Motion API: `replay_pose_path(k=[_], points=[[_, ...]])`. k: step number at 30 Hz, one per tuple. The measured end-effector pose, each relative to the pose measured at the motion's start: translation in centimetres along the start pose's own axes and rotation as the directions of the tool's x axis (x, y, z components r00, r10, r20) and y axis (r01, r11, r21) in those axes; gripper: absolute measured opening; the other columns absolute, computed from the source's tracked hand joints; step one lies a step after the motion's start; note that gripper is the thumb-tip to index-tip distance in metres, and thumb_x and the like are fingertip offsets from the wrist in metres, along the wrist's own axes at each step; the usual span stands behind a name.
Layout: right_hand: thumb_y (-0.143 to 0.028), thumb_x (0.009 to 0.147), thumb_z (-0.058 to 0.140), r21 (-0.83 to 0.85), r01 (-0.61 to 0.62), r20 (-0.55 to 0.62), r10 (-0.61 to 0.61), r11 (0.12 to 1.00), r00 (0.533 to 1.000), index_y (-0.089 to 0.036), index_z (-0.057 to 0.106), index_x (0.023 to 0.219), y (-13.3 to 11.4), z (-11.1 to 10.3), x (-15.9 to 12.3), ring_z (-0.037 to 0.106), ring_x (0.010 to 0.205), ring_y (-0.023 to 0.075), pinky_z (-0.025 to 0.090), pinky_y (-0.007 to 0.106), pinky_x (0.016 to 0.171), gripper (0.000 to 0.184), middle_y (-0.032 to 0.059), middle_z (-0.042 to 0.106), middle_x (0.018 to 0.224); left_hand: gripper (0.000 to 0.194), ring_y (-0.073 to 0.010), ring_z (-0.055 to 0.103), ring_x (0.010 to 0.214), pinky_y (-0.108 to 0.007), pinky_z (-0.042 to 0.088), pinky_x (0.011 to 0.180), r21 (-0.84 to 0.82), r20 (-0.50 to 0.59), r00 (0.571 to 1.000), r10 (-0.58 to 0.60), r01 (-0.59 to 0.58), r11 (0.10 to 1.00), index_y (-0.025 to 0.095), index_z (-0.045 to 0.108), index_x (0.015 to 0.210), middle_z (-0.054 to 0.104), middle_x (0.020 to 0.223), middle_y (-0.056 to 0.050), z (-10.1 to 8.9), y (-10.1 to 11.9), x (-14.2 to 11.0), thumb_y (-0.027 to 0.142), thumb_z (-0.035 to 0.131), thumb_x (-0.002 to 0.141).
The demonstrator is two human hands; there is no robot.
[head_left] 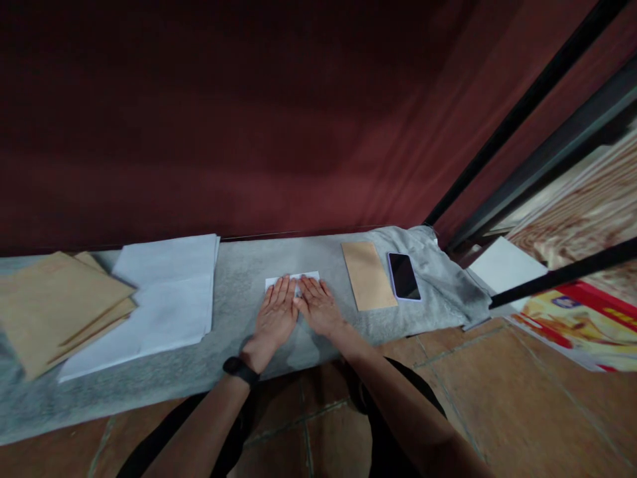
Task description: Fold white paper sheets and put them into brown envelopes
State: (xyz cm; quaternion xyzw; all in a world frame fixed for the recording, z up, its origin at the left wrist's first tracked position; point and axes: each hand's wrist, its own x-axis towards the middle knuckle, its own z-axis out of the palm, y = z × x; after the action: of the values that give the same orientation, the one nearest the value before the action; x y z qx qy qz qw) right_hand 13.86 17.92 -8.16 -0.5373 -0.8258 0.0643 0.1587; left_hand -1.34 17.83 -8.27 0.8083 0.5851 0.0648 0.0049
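Observation:
Both palms lie flat, side by side, on a small folded white paper (312,275) on the grey cloth surface. My left hand (277,315) has its fingers stretched out over the left part of the paper; a black band is on that wrist. My right hand (319,310) covers the right part, fingers extended and its thumb close to the left hand. Most of the paper is hidden beneath the hands, with only its far edge and corners showing. To the right of them lies a brown envelope (369,275).
Large white sheets (164,292) lie at the left, partly under several brown envelopes (64,305). A phone (404,276) rests right of the single envelope. Black metal bars (527,89) rise at the right, near a colourful box (587,318) on the tiled floor. A dark red panel (279,133) stands behind the grey cloth (239,279).

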Motion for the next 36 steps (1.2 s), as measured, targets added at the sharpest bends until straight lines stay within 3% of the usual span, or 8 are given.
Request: replay_pose_path(k=[9, 23, 28, 36], points=[[-0.045, 0.109, 0.032, -0.095, -0.118, -0.002, 0.119, 0.988, 0.993, -0.012, 0.035, 0.158, 1.8, 0.0, -0.3, 0.032, 0.152, 0.0277, 0.024, 0.049, 0.124, 0.059, 0.0122, 0.033, 0.163, 0.068, -0.0291, 0.021, 0.156, -0.047, 0.018, 0.127, 0.034, -0.019, 0.997, -0.078, 0.079, 0.996, 0.007, 0.03, 0.158, 0.026, 0.166, -0.019, -0.2, 0.1, -0.4, 0.047, 0.026, 0.103], [-0.04, 0.108, 0.036, -0.101, -0.157, -0.023, 0.155, 0.982, 0.988, -0.012, 0.031, 0.16, 3.0, -0.3, -1.3, 0.031, 0.152, 0.0298, 0.024, 0.052, 0.123, 0.059, 0.0143, 0.032, 0.164, 0.067, -0.0284, 0.021, 0.156, -0.049, 0.016, 0.126, -0.041, -0.013, 0.994, -0.112, 0.111, 0.993, 0.012, 0.027, 0.16, 0.027, 0.167, -0.016, -0.7, 0.5, -0.6, 0.047, 0.028, 0.103], [-0.038, 0.108, 0.035, -0.096, -0.216, -0.077, 0.209, 0.972, 0.975, -0.005, 0.034, 0.157, 2.7, -0.9, -1.6, 0.031, 0.151, 0.031, 0.023, 0.051, 0.123, 0.059, 0.0187, 0.034, 0.162, 0.068, -0.0292, 0.02, 0.156, -0.048, 0.015, 0.126, -0.029, -0.002, 0.992, -0.123, 0.123, 0.992, 0.011, 0.029, 0.159, 0.025, 0.168, -0.016, -0.5, 0.5, -0.4, 0.049, 0.028, 0.103], [-0.041, 0.109, 0.034, -0.06, -0.023, 0.011, 0.024, 0.998, 1.0, -0.014, 0.038, 0.157, 0.7, -0.6, -1.8, 0.032, 0.151, 0.0247, 0.022, 0.048, 0.125, 0.055, 0.0102, 0.035, 0.163, 0.062, -0.0275, 0.021, 0.156, -0.048, 0.017, 0.126, -0.023, 0.038, 0.993, -0.11, 0.111, 0.994, 0.012, 0.03, 0.159, 0.027, 0.167, -0.015, -0.3, 0.0, -0.2, 0.041, 0.024, 0.104]])
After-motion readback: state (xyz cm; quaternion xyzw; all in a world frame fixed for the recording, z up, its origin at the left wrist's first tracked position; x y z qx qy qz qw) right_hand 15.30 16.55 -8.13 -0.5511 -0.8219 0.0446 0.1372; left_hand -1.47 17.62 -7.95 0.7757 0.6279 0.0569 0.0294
